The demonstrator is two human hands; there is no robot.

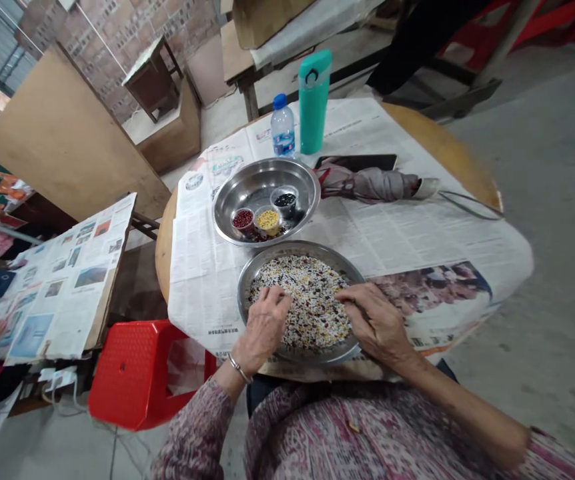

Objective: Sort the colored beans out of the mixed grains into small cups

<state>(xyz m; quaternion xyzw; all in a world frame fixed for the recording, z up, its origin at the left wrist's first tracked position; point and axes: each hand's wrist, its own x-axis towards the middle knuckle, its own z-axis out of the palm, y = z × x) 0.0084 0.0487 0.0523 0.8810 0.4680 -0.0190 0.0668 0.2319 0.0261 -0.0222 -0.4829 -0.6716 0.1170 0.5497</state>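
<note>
A metal bowl (241,283) in front of me is filled with a mix of white grains (312,293) and scattered dark, red and yellow beans. My left hand (265,323) is over the bowl's left side, fingers curled together at the grains. Over the right side, my right hand (380,323) has thumb and fingers drawn into a pinch. What either hand's fingertips hold is too small to make out. Just beyond stands a wider metal basin (232,193). It holds small clear cups of red beans (243,220), yellow beans (267,220) and black beans (284,200).
Newspaper (197,267) covers the round table. Toward the back are a water bottle (282,127), a teal bottle (314,103), a phone (357,162) and a folded umbrella (372,185). A red stool (127,373) stands left, near another newspaper-covered table (75,280) with a person's hands.
</note>
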